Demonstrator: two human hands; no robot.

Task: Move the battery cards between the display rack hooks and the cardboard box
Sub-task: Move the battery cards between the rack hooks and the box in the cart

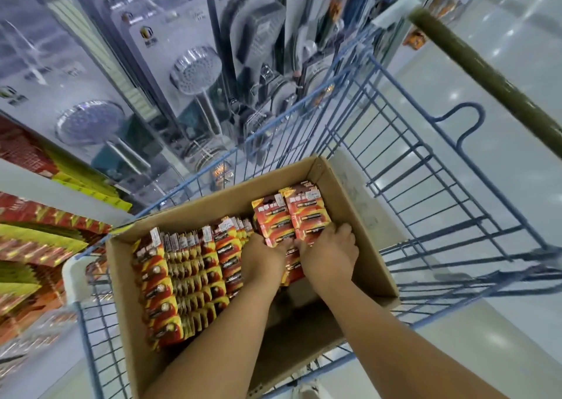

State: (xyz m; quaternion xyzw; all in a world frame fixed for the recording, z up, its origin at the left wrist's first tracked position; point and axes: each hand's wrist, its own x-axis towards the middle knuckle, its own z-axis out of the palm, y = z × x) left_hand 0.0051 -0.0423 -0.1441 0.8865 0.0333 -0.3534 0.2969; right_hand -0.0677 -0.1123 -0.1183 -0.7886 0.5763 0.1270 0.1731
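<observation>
An open cardboard box (121, 277) sits inside a blue wire cart. It is packed with red and yellow battery cards; several rows stand on edge at the left (182, 280), and two flat stacks (292, 216) lie at the far right. My left hand (263, 260) and my right hand (330, 254) are both down in the box at the near end of those flat stacks, fingers curled around the cards' lower edges. More battery cards (45, 246) hang on the display rack at the left.
The blue wire cart (425, 192) surrounds the box, with its olive handle bar (486, 73) at the upper right. Packaged shower heads (194, 70) hang on the rack behind the cart. Pale tiled floor (501, 353) lies to the right.
</observation>
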